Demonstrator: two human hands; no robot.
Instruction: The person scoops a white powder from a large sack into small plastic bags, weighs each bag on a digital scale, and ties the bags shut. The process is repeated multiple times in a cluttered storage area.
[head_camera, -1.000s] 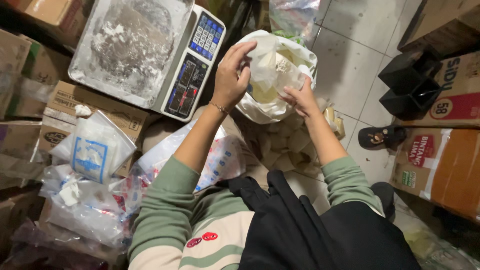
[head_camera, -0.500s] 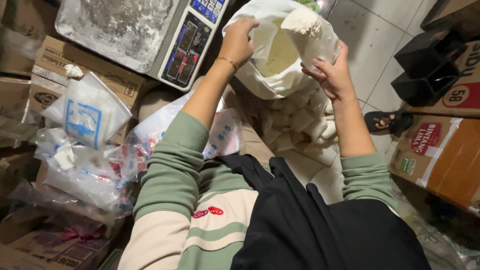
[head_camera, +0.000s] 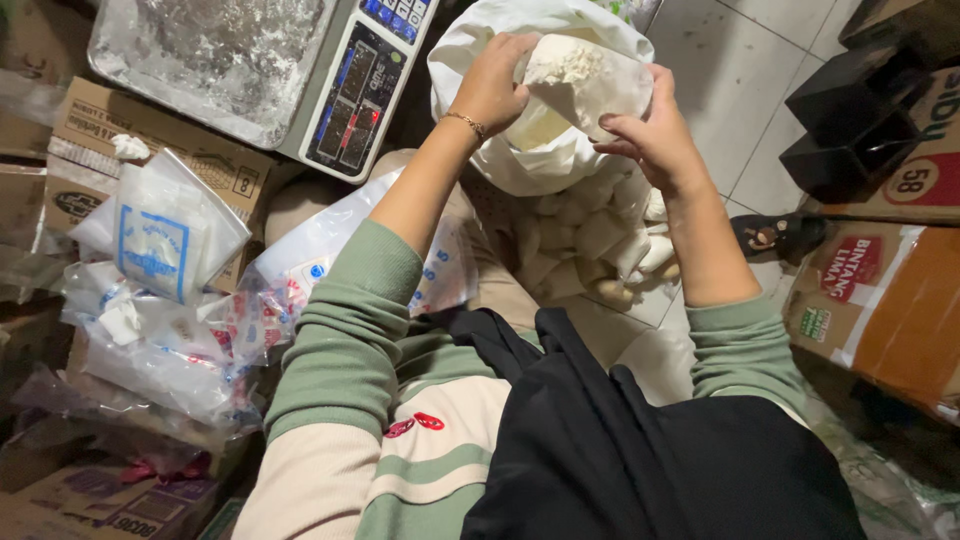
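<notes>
Head view had your left hand (head_camera: 497, 80) and right hand (head_camera: 650, 135) both clamped on that small clear bag (head_camera: 585, 85) of white powder; it looked soft, saggy, slippery; best gripped near the top.

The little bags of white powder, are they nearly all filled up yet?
Done: a heap of filled bags lies on the floor below the big sack. In hand: the left hand and right hand hold a small clear bag of white powder over the open sack. Left: the sack holds more powder, and empty bags wait beside the scale. How many, I cannot tell.
</notes>
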